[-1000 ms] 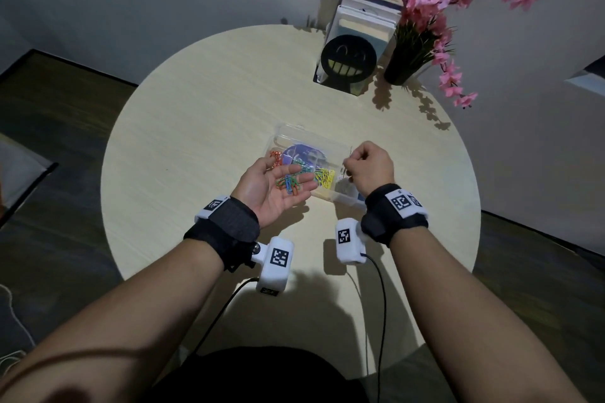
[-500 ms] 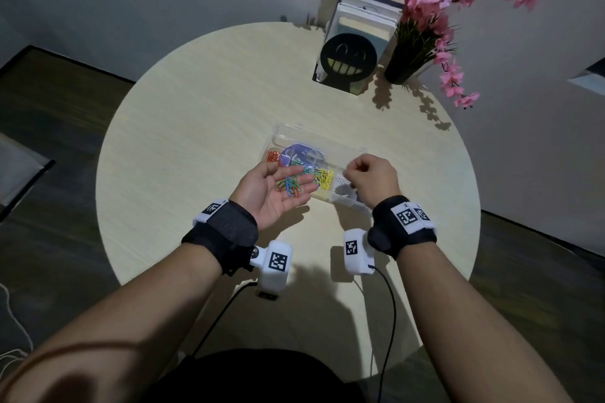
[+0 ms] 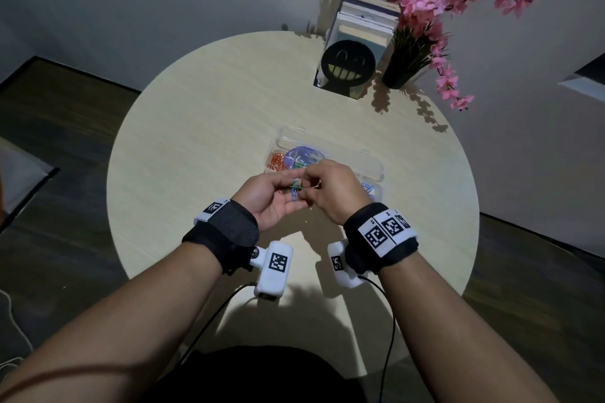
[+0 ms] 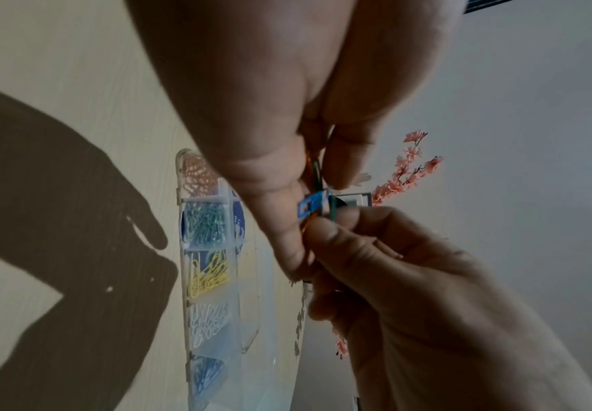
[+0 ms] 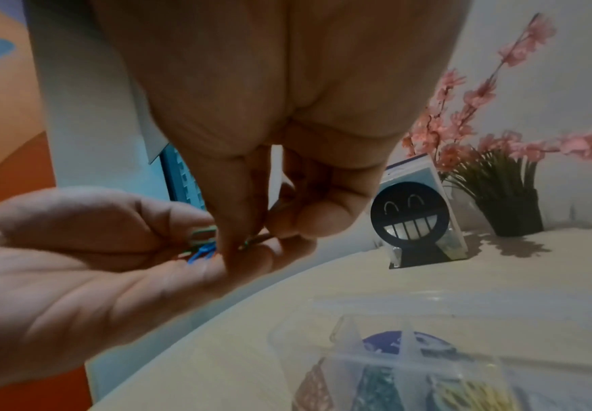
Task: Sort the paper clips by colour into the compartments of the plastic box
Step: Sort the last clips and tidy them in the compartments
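The clear plastic box [image 3: 357, 163] lies open mid-table, its compartments [image 4: 209, 278] holding orange [image 3: 276, 162], green, yellow, white and blue clips [image 3: 368, 188]. My left hand [image 3: 278, 193] hovers palm up just in front of the box. It holds a small mixed bunch of paper clips [image 3: 295, 194], the thumb pressing them onto the fingers. My right hand [image 3: 314, 186] reaches in from the right and pinches a clip in that bunch [image 5: 201, 250]. A blue clip [image 4: 313, 204] sticks out between the two hands. My right hand hides the box's middle in the head view.
The round wooden table [image 3: 212, 127] has a black smiley-face bookend [image 3: 347, 67] with books and a dark vase of pink flowers [image 3: 402, 68] at its far right. Camera cables hang off the table's near edge. Dark floor surrounds the table.
My right hand has moved left from the box's right end to the bunch in my left hand. The left thumb and fingers have closed over the clips.
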